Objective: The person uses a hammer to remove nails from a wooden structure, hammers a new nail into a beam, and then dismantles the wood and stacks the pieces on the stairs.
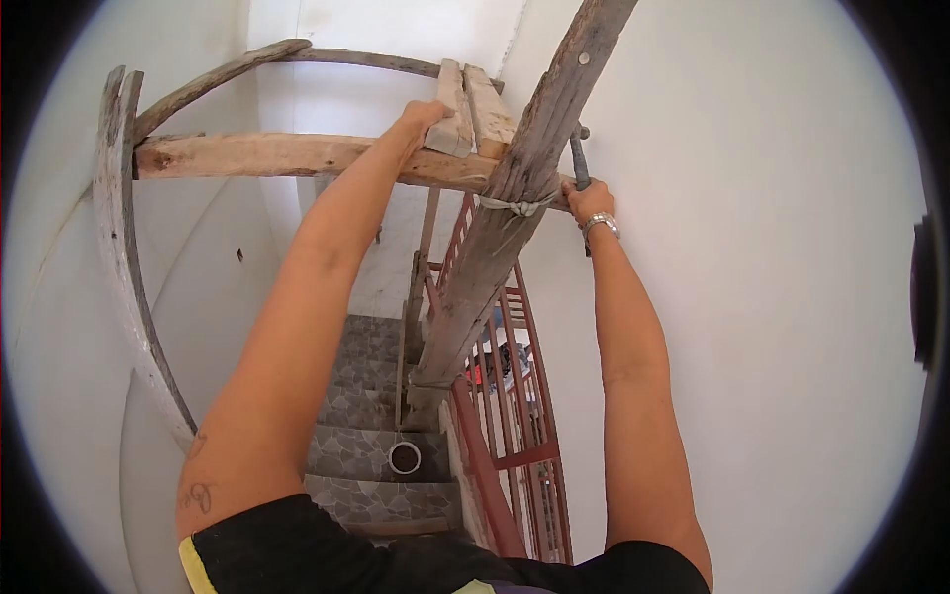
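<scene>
My left hand [426, 115] is closed on the near end of a short wooden plank [452, 134], its fingers partly hidden. This plank lies across a horizontal wooden beam [267, 155], and a second short plank [490, 114] lies just to its right. My right hand [591, 201] is wrapped around a hammer [580, 163], whose head points up beside the white wall. Between my hands slants a thick weathered post [529, 148], bound to the beam with a pale tie [520, 206].
At left, a curved upright timber [124, 238] and a rear pole [366, 61] belong to the scaffold. Below are stone-patterned stairs [371, 450] with a round pot [404, 457] on a step. A red metal railing [485, 465] runs alongside. White walls [772, 297] stand close.
</scene>
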Available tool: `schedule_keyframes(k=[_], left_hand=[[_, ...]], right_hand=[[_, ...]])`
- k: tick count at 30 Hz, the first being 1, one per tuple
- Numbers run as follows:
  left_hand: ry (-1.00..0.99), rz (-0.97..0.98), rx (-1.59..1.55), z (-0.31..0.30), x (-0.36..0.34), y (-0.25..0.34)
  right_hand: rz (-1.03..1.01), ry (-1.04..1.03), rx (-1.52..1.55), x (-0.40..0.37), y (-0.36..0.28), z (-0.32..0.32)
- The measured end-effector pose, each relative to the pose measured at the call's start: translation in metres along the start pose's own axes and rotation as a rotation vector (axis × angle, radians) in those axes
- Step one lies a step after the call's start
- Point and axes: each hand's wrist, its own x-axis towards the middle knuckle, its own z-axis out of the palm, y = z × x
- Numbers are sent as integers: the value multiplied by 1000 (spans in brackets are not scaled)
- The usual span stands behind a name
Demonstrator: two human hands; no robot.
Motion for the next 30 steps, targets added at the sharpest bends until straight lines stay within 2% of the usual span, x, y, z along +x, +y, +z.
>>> schedule_keyframes(k=[3, 9, 12, 15, 18, 21, 23, 24, 25, 26, 27, 28, 30], left_hand=[[-7, 2, -140, -5, 26, -14], [-27, -27, 97, -6, 29, -13], [-221, 46, 420, -16, 35, -5], [-240, -44, 479, -24, 20, 12], [-234, 16, 541, -50, 23, 8], [-201, -33, 481, -54, 16, 7], [-130, 86, 779, -53, 24, 16], [-4, 266, 1090, -49, 28, 22], [165, 476, 1251, -40, 28, 28], [310, 684, 1253, -26, 26, 34], [218, 722, 1004, -3, 16, 41], [122, 751, 757, 21, 5, 48], [20, 625, 586, 70, 21, 28]], right_hand=[[14, -4, 7, -7, -5, -1], [3, -9, 0, -1, 1, 4], [-15, -12, -14, 0, 1, 0], [-10, -11, -8, -1, 1, 3], [-5, -4, -8, -5, -2, -1], [-3, -6, -23, -6, 0, 1], [-10, -16, -15, -3, 0, 0], [-5, -14, -18, -2, -1, -1], [1, -14, -18, -3, -1, -1], [8, -14, -13, -4, -1, 0], [-3, -12, -16, -1, 0, 3], [-13, -5, -17, 3, 4, 6], [-18, -8, -22, 4, 4, 8]])
